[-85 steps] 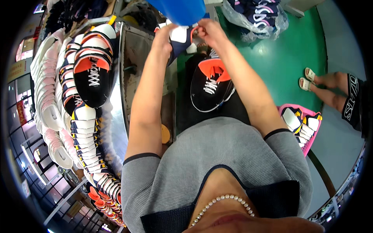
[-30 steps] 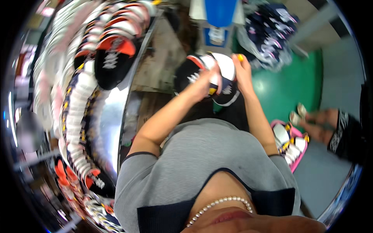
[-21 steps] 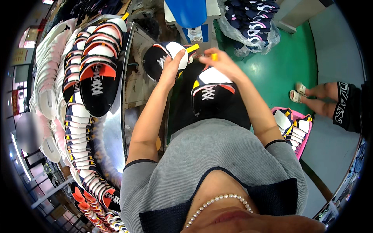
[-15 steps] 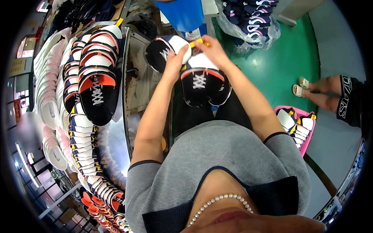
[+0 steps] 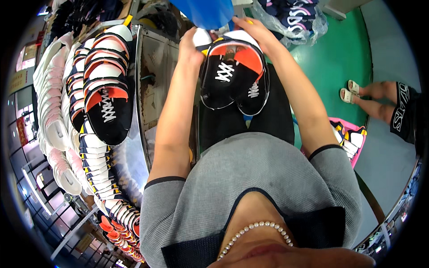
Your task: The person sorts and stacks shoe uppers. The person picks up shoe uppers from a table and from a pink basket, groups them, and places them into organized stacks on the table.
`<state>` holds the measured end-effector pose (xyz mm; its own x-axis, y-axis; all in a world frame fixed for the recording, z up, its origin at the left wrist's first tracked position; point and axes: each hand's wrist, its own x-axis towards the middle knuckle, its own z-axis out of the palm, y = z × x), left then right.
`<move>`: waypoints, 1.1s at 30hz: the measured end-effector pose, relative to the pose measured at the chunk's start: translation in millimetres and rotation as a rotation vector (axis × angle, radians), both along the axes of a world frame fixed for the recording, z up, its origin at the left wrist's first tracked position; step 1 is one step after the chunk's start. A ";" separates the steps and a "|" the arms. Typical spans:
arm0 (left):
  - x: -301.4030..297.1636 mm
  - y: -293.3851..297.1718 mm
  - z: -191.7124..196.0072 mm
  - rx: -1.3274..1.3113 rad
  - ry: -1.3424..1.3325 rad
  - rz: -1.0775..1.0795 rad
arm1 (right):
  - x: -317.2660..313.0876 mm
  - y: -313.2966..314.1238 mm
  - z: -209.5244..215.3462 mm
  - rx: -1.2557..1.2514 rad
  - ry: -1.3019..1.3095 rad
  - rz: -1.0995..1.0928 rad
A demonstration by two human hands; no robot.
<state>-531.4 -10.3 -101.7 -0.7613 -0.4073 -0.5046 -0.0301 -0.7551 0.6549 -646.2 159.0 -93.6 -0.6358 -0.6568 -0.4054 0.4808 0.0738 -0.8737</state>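
**A:** What took up most of the scene?

**B:** Left of both hands, a metal table (image 5: 147, 147) ran away from the person, loaded with long rows of stacked shoe uppers (image 5: 105, 102) in black, white and orange, with paler pink-and-white pieces further left. Right of the hands was a green floor (image 5: 335, 62), where another person's sandalled feet (image 5: 353, 91) stood, well apart from the work.

**A:** And what was being held?

**B:** A pair of black shoe uppers (image 5: 232, 76) with white laces and orange collars, lying overlapped on the person's dark lap, between the two hands.

**A:** How did the hands sit on them?

**B:** The left hand (image 5: 192, 44) was closed around the far left corner of the pair, fingers curled on a white edge. The right hand (image 5: 254, 31) gripped the far right end, fingers wrapped over the orange-and-white rim. Both held the same pair.

**A:** Anything close by?

**B:** Just beyond the fingers, a blue plastic container (image 5: 203, 11); beyond the right hand, a clear bag of dark uppers (image 5: 290, 15). Below the right elbow lay a pink tray (image 5: 351, 140) with more pieces.
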 end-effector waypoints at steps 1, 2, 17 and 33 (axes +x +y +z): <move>9.8 9.9 18.9 -0.073 -0.050 0.069 | -7.3 19.9 -21.0 -0.122 -0.142 -0.056; 32.7 22.8 35.3 -0.145 -0.111 0.150 | 1.2 39.0 -8.3 -0.135 -0.188 -0.123; 77.4 65.9 46.6 -0.645 0.000 -0.049 | 62.9 9.0 -6.5 -0.303 0.011 -0.003; 41.2 4.5 19.2 0.259 -0.100 0.132 | -61.8 22.3 -117.4 0.399 0.595 0.347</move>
<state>-490.2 -5.8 -82.5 -0.6516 -0.3472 -0.6744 0.0249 -0.8984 0.4385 -708.0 181.3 -211.0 -0.6052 -0.7339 -0.3084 -0.1662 0.4954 -0.8526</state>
